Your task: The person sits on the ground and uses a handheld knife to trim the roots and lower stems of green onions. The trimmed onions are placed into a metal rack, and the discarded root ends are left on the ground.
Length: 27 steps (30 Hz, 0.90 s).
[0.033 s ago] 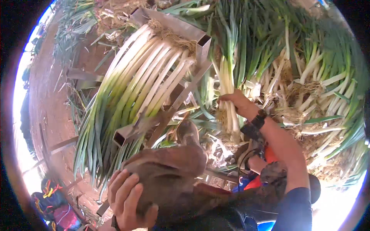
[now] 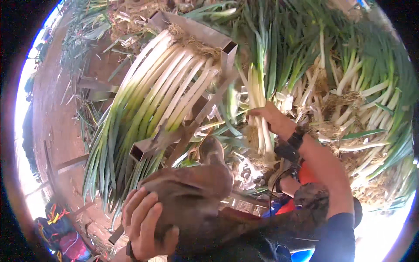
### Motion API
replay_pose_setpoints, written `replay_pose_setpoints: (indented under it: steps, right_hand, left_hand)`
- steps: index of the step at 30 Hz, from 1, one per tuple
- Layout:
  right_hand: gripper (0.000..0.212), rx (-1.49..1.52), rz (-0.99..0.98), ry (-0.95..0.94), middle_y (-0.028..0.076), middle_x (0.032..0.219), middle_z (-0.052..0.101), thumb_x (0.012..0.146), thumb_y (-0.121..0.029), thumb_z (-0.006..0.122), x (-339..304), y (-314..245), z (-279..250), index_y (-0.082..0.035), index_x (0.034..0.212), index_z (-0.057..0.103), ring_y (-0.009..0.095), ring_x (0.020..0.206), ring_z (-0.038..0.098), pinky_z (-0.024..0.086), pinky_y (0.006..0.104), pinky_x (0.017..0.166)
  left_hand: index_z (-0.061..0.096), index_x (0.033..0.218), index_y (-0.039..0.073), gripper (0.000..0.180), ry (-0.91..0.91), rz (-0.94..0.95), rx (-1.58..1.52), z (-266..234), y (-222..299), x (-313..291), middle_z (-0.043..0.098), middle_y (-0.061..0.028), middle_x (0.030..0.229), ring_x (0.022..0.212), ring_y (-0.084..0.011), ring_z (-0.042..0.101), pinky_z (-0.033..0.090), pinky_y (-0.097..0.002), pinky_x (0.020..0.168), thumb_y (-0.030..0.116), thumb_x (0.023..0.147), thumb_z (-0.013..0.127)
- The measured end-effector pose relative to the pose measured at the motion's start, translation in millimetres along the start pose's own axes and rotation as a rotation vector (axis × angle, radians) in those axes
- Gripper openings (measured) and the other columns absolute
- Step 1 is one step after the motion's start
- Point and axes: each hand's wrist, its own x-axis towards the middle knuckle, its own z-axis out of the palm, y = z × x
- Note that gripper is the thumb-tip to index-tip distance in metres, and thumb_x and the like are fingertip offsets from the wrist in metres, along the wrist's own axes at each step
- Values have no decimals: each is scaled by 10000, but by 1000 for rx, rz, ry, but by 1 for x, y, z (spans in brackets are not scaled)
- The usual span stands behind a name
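Observation:
My right hand (image 2: 273, 118) is wrapped round the white stalks of a few long green onions (image 2: 258, 89), roots downward and leaves pointing away. A dark watch sits on that wrist. My left hand (image 2: 146, 222) rests on my brown trouser knee (image 2: 174, 196), fingers slightly apart and holding nothing. Left of centre, a row of long green onions (image 2: 152, 83) lies in a metal frame (image 2: 196, 28), root ends against its far bar and green leaves hanging over the near side.
A large heap of green onions (image 2: 349, 83) spreads along the right. My boot (image 2: 211, 150) stands beside the frame's near end. Loose trimmed leaves and peelings (image 2: 248, 172) lie near it. Coloured bundled cloth (image 2: 65, 236) is at lower left. Bare forearm skin and red cloth (image 2: 307, 172) show under my right arm; whose is unclear.

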Motion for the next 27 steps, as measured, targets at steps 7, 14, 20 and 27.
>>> replay_pose_setpoints:
  steps: [7,14,20,27]
  right_hand:
    - [304,-158,142,29,73,925,658,888,-98,727,-193,-78,76,49,1131,619,146,801,656,552,308,651]
    - [479,-95,410,20,84,1009,656,844,-44,724,-357,-35,149,23,1276,526,180,892,664,588,351,790]
    - [319,-304,175,-67,72,1063,616,942,-192,666,-437,-25,183,-28,1192,555,136,929,615,542,310,796]
    - [541,-674,-410,-36,136,1135,690,1004,-435,654,-480,-106,120,-35,1351,542,219,1031,692,593,393,865]
  left_hand:
    - [573,1348,2,553,-35,46,162,10,38,-8,594,-193,1348,1297,-406,552,350,-612,1139,160,844,736]
    - [403,1542,76,922,-153,529,-22,107,121,1,386,-218,1595,1477,-391,379,212,-636,1215,193,734,830]
    - [424,1488,61,766,39,775,-271,155,155,-3,602,-173,1204,1121,-328,609,458,-553,990,237,831,777]
    - [556,1151,27,462,192,388,-378,103,214,54,623,-102,859,753,-261,601,519,-394,657,243,817,790]
